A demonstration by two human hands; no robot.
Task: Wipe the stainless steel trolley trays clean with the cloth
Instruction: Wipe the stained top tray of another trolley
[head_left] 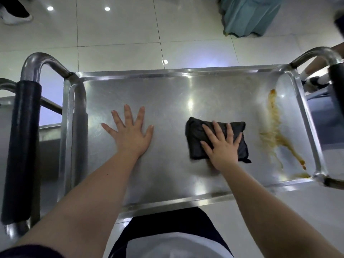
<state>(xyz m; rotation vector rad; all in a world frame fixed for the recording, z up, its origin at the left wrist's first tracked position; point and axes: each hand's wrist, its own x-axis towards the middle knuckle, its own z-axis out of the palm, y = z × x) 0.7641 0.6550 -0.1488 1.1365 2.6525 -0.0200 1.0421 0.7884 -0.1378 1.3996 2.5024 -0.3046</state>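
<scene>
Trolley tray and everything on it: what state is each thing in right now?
Top tray: mostly shiny, soiled at its right end.
Brown spill: streaked, not yet wiped.
Black cloth: folded, lying flat on the tray.
Right hand: spread, pressing on the cloth.
Left hand: open, flat on bare steel.

This looks like a clinic or hospital-type room, though nothing settles it for certain. A stainless steel trolley (186,86) with tubular rails and black padded handles (22,149) stands on a glossy floor of large pale tiles (119,34) that mirror round ceiling lights. A teal drape (249,15), like a ward curtain or gown fabric, hangs to the floor at the far side. Another steel trolley (7,112) stands just beside it on the left.
</scene>
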